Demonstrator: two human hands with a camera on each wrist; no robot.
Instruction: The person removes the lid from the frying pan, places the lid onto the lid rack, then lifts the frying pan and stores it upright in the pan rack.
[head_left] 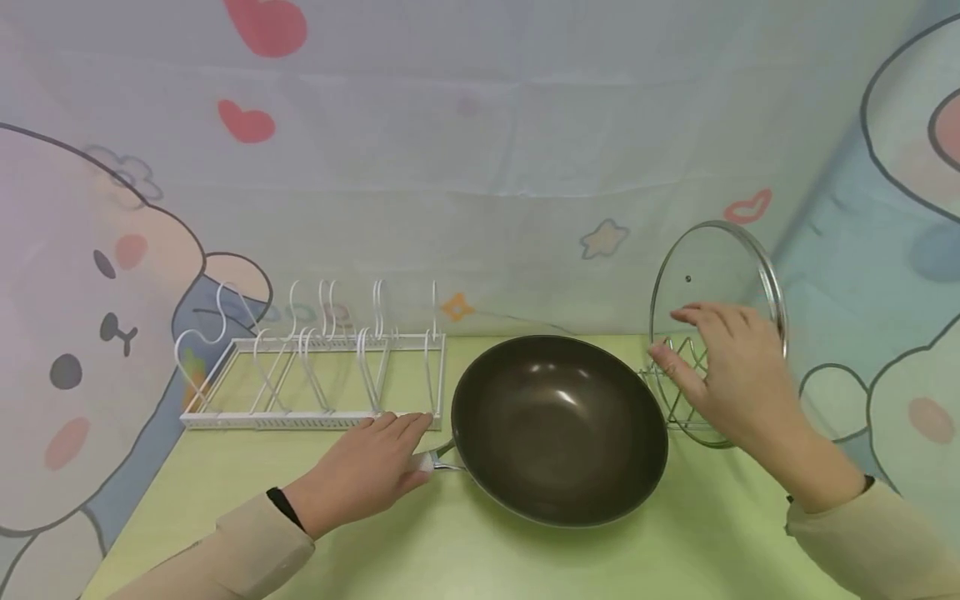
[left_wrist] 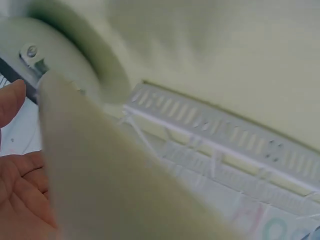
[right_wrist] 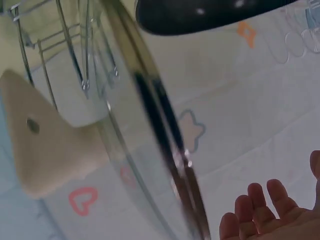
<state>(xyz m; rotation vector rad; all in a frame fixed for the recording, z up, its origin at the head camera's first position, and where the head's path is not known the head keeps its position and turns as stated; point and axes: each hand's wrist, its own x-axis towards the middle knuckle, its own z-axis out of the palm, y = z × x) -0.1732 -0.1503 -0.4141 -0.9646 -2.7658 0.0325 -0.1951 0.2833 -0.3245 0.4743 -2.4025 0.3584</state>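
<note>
A dark-coated wok (head_left: pixel 558 433) sits on the green table, its handle pointing left. My left hand (head_left: pixel 367 471) is over that handle, fingers extended, thumb beside it. In the left wrist view the beige handle (left_wrist: pixel 110 165) crosses in front of my loosely spread hand (left_wrist: pixel 25 190). A glass lid (head_left: pixel 705 258) with a metal rim stands upright in a small wire rack (head_left: pixel 678 392) at right. My right hand (head_left: pixel 738 367) is in front of the lid in the head view, fingers spread and holding nothing. The right wrist view shows the lid's beige knob (right_wrist: pixel 55 145), hidden in the head view.
A white dish rack (head_left: pixel 315 417) with upright wire loops stands left of the wok, close to my left fingertips. A printed cloth (head_left: pixel 480 167) with hearts and cartoon animals hangs behind and beside the table (head_left: pixel 420 550).
</note>
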